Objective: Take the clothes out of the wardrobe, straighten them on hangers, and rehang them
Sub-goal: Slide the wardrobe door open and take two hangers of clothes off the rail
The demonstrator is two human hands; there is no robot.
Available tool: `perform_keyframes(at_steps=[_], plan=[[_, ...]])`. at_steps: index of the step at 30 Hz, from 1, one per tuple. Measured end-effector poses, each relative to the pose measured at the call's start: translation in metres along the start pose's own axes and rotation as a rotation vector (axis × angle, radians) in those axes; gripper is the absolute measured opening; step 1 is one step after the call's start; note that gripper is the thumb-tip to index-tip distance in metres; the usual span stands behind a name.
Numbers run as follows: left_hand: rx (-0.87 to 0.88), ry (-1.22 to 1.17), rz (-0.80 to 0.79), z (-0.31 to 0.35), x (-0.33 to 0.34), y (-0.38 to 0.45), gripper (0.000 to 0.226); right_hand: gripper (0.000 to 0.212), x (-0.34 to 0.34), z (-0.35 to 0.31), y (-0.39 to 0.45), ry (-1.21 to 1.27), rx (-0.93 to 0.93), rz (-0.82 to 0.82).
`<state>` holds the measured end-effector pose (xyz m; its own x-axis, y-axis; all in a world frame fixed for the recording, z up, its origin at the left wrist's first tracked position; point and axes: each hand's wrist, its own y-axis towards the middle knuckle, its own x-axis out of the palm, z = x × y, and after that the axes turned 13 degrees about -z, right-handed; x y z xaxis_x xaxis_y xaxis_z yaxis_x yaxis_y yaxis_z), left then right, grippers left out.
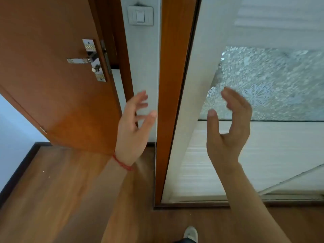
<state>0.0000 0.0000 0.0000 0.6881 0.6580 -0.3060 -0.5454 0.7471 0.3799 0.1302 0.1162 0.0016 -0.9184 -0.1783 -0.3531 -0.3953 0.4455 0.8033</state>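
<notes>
I see my two hands held up in front of the wardrobe. My left hand (pixel 135 127) is in the air near the brown side edge of the wardrobe (pixel 172 85). Its fingers are spread out and a little bent, and it holds nothing. There is a red string (pixel 122 163) round that wrist. My right hand (pixel 228 127) is up in front of the pale sliding door (pixel 228 163). Its fingers are curved like a cup, with the thumb sticking up, and it holds nothing too. I cannot tell if it touches the door.

The door has a bumpy glass panel (pixel 280 81) with a white butterfly shape on it. The door covers the inside, so I cannot see any clothes.

On the left is a brown room door (pixel 52 85) with a shiny handle (pixel 82 60). A light switch (pixel 140 15) is on the wall between the two. Down low I see the wood floor (pixel 61 199) and the tip of one shoe (pixel 191 234).
</notes>
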Motion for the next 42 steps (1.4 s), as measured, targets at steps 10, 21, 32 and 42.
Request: perform_keyframes(at_steps=[10,21,32,42], plan=[[0.338,0.095,0.196,0.043,0.017,0.07,0.061,0.05,0.042,0.002,0.058,-0.276,-0.072,0.113],[0.442,0.273,0.269,0.026,0.019,0.083,0.068,0.049,0.034,0.015,0.063,-0.553,-0.106,0.201],[0.779,0.441,0.561,0.061,0.041,0.071,0.045,0.05,-0.028,0.052,0.051,-0.557,0.147,0.231],[0.383,0.004,-0.244,0.088,0.17,0.095,0.049,0.055,-0.103,0.099,0.052,-0.528,0.289,0.295]])
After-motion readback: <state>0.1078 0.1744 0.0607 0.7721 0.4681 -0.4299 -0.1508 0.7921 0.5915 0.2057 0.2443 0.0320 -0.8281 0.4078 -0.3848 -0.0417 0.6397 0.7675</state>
